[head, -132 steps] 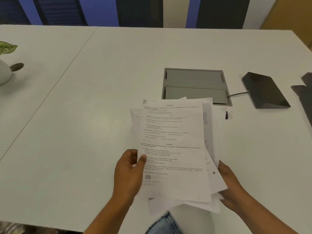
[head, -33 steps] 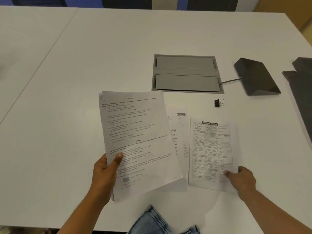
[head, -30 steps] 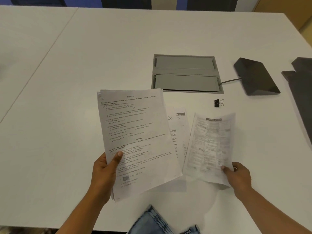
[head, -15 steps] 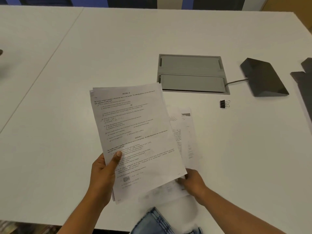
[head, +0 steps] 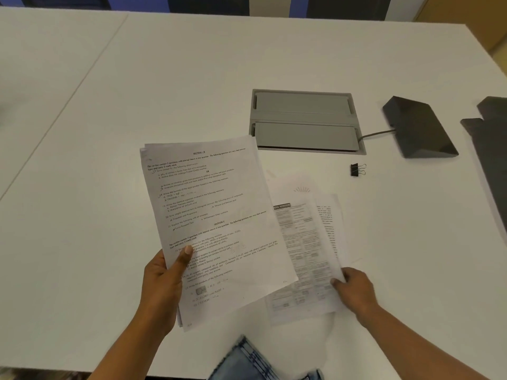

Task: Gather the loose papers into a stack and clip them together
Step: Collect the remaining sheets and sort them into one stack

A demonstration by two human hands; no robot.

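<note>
My left hand (head: 162, 286) grips a tilted stack of printed papers (head: 214, 229) by its lower left edge, thumb on the top sheet, held above the white table (head: 137, 78). My right hand (head: 356, 289) pinches the lower right corner of a few more sheets (head: 304, 256), a densely printed page on top, which partly sit under the stack's right edge. A small black binder clip (head: 357, 169) lies on the table beyond the papers, apart from both hands.
A grey cable hatch (head: 304, 120) is set into the table behind the papers. A dark wedge-shaped box (head: 418, 127) with a cable sits right of it, and dark pieces (head: 491, 149) lie at the right edge. My denim-clad knee (head: 255, 363) shows below the table's near edge.
My right hand lifted the densely printed page from the table, carried it left toward the stack, and now holds it with other loose sheets beside the stack. My left hand kept its grip.
</note>
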